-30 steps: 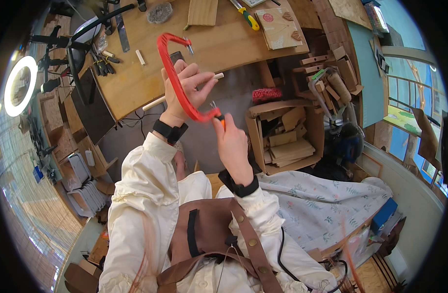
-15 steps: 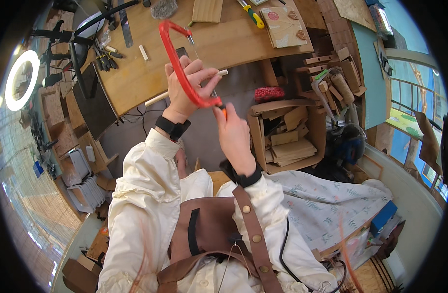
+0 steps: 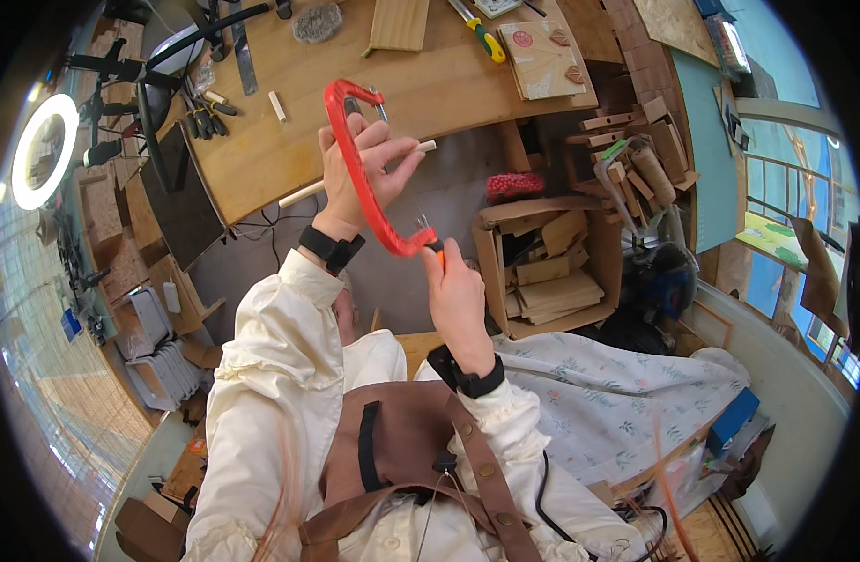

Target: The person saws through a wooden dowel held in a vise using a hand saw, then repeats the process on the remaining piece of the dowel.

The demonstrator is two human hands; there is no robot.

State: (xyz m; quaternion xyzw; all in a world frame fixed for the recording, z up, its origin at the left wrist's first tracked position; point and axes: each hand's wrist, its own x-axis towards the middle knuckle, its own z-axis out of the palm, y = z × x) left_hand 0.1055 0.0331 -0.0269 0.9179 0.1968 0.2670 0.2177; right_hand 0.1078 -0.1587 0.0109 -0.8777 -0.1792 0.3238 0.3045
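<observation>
In my right hand (image 3: 461,304) is the handle of a coping saw (image 3: 352,167) with a red bow-shaped frame. My fingers are closed round the handle, just below the frame's near end. The saw's frame passes over my left hand (image 3: 341,199), and its thin blade is hard to make out. My left hand grips a pale wooden dowel (image 3: 302,194), which sticks out on both sides near the table's front edge. Whether the blade touches the dowel cannot be told.
Across the wooden table (image 3: 289,150) lie pliers (image 3: 203,122), a short wood piece (image 3: 277,106), a wood board (image 3: 398,25) and a yellow-green handled tool (image 3: 489,43). A cardboard box (image 3: 551,323) of wood offcuts stands right of my right hand. A ring light (image 3: 44,155) is at far left.
My right hand has drawn the coping saw down toward my body and slightly right. My left hand and the dowel stay nearly in place.
</observation>
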